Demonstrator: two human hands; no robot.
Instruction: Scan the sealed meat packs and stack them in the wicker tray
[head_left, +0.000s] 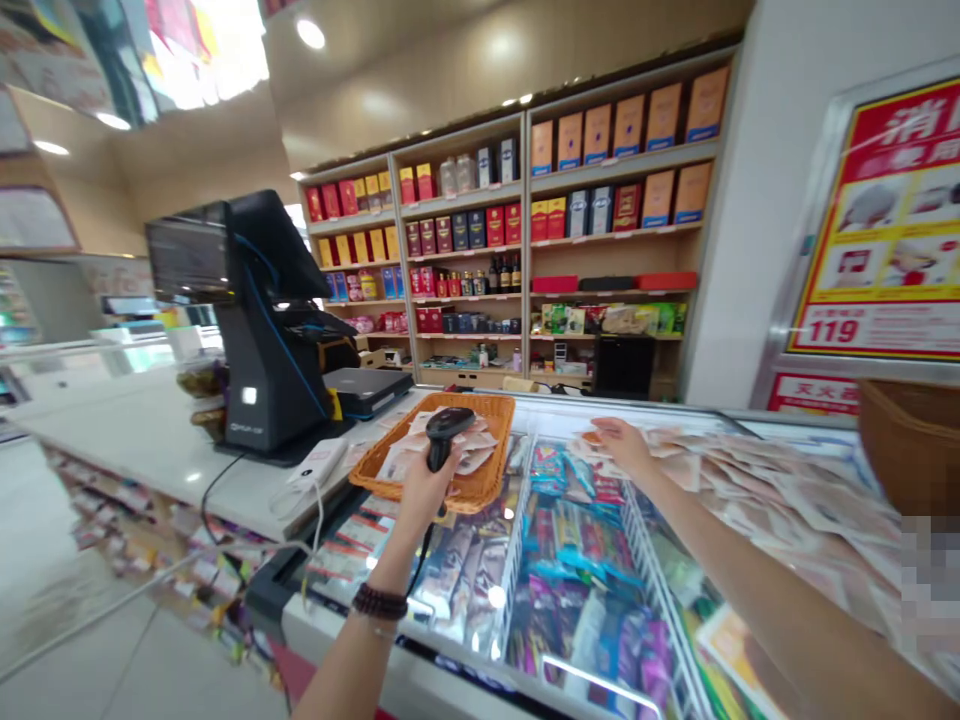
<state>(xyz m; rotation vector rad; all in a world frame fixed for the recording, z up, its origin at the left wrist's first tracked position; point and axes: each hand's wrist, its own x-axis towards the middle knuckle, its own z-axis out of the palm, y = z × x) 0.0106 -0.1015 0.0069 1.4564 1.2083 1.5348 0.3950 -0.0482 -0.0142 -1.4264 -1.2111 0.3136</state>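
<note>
My left hand [429, 480], a dark beaded bracelet on its wrist, grips a black barcode scanner [448, 425] by its handle. The scanner's head is held over an orange wicker basket [367, 478] with flat pale packets [480, 440] in it. To the right, my right hand [624, 447] has its fingers curled at a small flat packet [594, 452] above the freezer's glass top, and they seem to pinch its edge. Many similar pale packets [780, 490] lie spread in a pile beside my right forearm.
The chest freezer [577, 540] holds bagged ice pops between white wire dividers. A black checkout terminal [262, 340] stands on the white counter [127, 410] at left, near a white device [315, 460] with a cable. A brown basket [907, 440] is at far right. Shelves of boxes line the back wall.
</note>
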